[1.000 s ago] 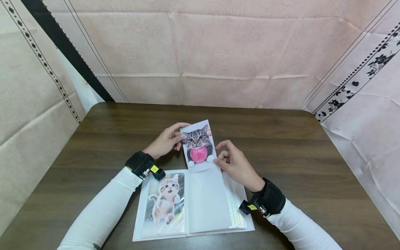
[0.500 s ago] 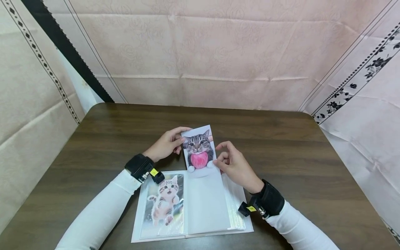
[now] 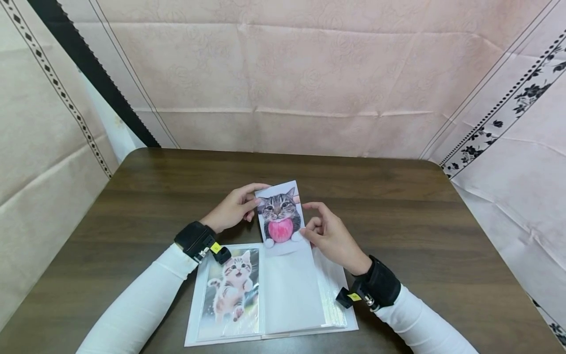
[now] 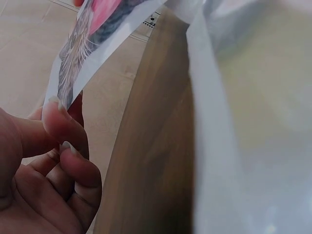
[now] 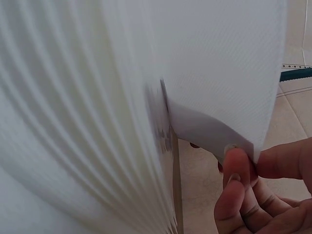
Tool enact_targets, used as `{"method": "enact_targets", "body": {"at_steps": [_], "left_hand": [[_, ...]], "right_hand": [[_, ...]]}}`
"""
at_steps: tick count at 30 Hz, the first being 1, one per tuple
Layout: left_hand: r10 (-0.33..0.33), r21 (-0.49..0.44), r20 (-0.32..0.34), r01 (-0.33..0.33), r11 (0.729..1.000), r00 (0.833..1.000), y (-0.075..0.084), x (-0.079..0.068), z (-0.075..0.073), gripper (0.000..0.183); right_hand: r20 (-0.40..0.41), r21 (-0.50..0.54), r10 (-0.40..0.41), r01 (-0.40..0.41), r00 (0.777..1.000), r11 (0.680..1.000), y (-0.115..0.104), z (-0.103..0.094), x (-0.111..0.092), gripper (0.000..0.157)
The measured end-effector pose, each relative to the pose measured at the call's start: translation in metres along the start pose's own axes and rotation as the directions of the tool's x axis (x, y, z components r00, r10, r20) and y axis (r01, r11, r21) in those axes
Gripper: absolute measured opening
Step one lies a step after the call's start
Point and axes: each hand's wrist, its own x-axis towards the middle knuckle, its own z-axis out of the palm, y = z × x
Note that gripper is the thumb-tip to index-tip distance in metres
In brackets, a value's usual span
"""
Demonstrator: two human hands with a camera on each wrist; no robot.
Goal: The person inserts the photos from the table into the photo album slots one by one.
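Note:
A photo album (image 3: 194, 329) lies spread on the table, with a kitten photo (image 3: 234, 290) behind the clear sleeve of its left page. Above the whitish right-hand pocket page (image 3: 292, 290) stands a cat photo (image 3: 278, 214) with a pink ball-like shape; its lower end meets the pocket's top edge. My left hand (image 3: 236, 206) pinches this photo by its upper left edge, thumb in front. The page's top right corner is between the thumb and fingers of my right hand (image 5: 263, 190), close to the photo's lower right side. How deep the photo sits in the pocket is unclear.
Further pocket pages (image 5: 87, 97) are stacked under the raised page at the album's right. The brown wooden table (image 3: 398, 206) reaches back to a pale cloth backdrop (image 3: 287, 83), with patterned cloth on both sides.
The cat photo and my left hand have come down slightly towards the album. My right hand keeps its pinch on the page corner. The head view has shifted a little.

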Motion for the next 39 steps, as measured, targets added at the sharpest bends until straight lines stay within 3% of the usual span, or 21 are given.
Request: {"method": "enact_targets", "body": {"at_steps": [25,39], "left_hand": [[0.043,-0.001,0.049,-0.043,0.999,0.998,0.002,-0.0018,0.0052,0.039],[-0.011,-0.009,0.076,0.012,1.0,0.997,0.003,-0.0041,0.0079,0.029]], "right_hand": [[0.001,-0.039,-0.038,0.038,0.999,0.998,0.002,0.0004,-0.0029,0.062],[-0.006,-0.041,-0.036,0.036,0.999,0.999,0.0005,0.0029,-0.003,0.06]]}}
